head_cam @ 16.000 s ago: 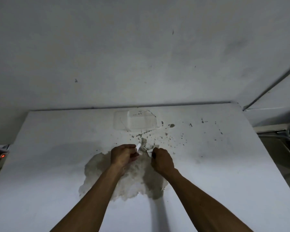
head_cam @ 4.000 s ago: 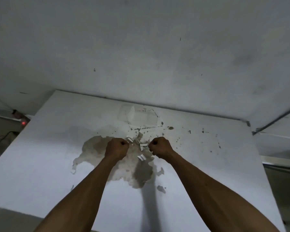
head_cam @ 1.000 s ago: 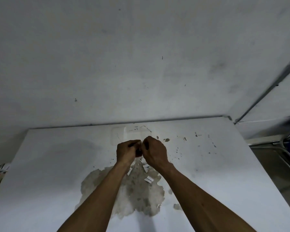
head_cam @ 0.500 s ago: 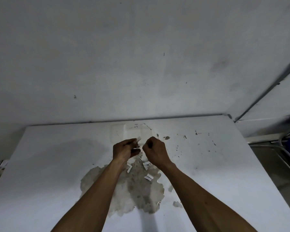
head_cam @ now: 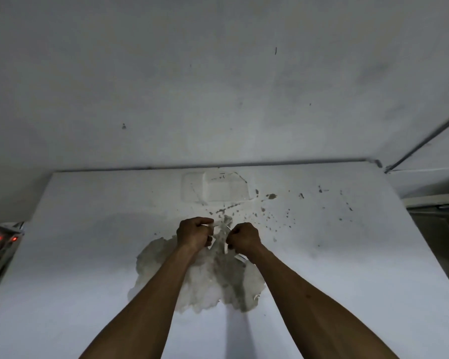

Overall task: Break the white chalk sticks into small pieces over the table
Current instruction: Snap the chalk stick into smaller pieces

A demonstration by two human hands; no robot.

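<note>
My left hand [head_cam: 193,233] pinches a short white chalk piece [head_cam: 217,224] whose end sticks out to the right of its fingers. A small gap away, my right hand [head_cam: 244,237] is curled into a fist, and a white sliver of chalk [head_cam: 226,248] shows under its thumb. Both hands hover over the middle of the white table [head_cam: 88,255]. Several broken chalk pieces [head_cam: 241,258] lie on the table under and between the hands, partly hidden by my right wrist.
A large worn, discoloured patch [head_cam: 205,283] spreads on the tabletop under my forearms. A clear plastic box [head_cam: 215,187] sits near the table's far edge against the wall. Dark specks dot the right half. A device with red lights [head_cam: 0,238] stands off the left edge.
My hands have drawn apart from each other, each keeping a part of the chalk, and have dropped a little lower over the table. The view has shifted slightly.
</note>
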